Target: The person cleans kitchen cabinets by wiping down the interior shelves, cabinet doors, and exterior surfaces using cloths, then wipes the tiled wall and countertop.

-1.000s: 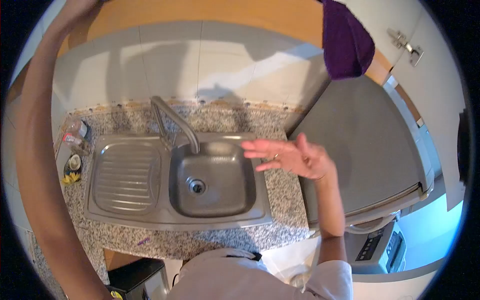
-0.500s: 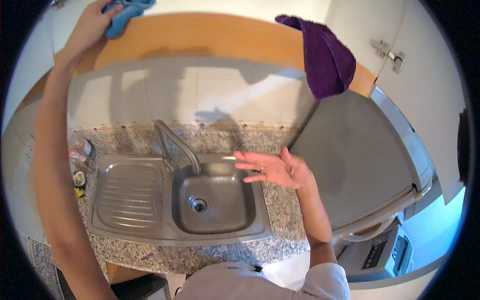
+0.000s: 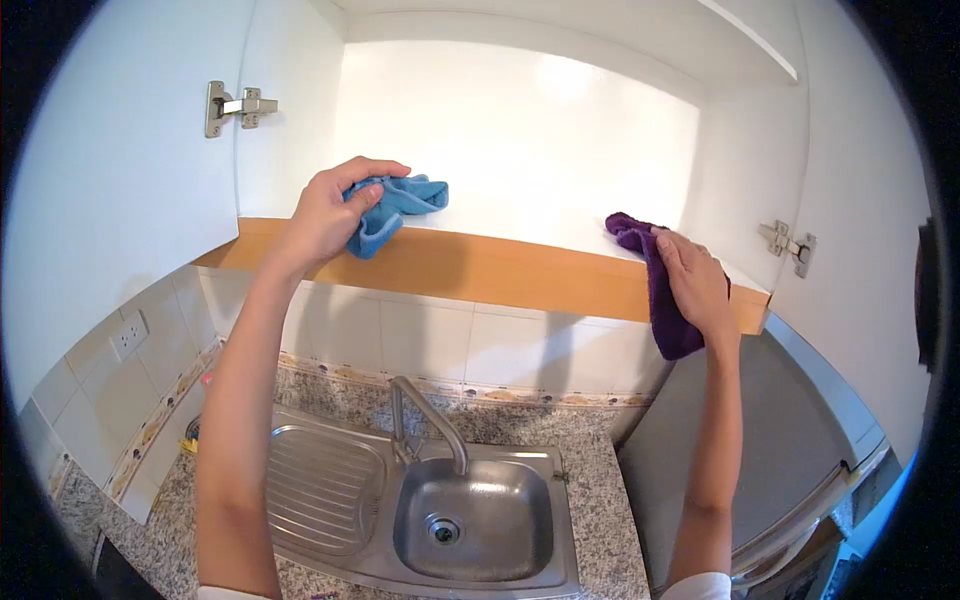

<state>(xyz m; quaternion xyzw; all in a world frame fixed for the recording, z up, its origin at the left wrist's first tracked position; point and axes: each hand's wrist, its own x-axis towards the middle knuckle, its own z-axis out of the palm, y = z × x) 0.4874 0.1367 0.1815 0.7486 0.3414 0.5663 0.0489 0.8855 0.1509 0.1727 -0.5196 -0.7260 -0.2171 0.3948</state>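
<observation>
My left hand (image 3: 335, 212) grips a bunched blue cloth (image 3: 405, 200) at the front of the white cabinet shelf, and part of the cloth hangs over the wooden front edge (image 3: 500, 268). Farther right, a purple cloth (image 3: 672, 320) drapes over that same edge. My right hand (image 3: 695, 283) has its fingers curled onto the purple cloth's upper part. The fingertips of this hand are partly hidden against the fabric.
Open cabinet doors (image 3: 130, 150) stand on both sides, with metal hinges (image 3: 240, 108). Below are a steel sink (image 3: 475, 520), a faucet (image 3: 430, 420) and a granite counter (image 3: 600, 500). A grey refrigerator (image 3: 760, 430) stands at the right.
The view has tilted up into the cabinet. My left hand has moved right along the shelf with the blue cloth. My right hand, open above the sink before, has risen and taken the purple cloth.
</observation>
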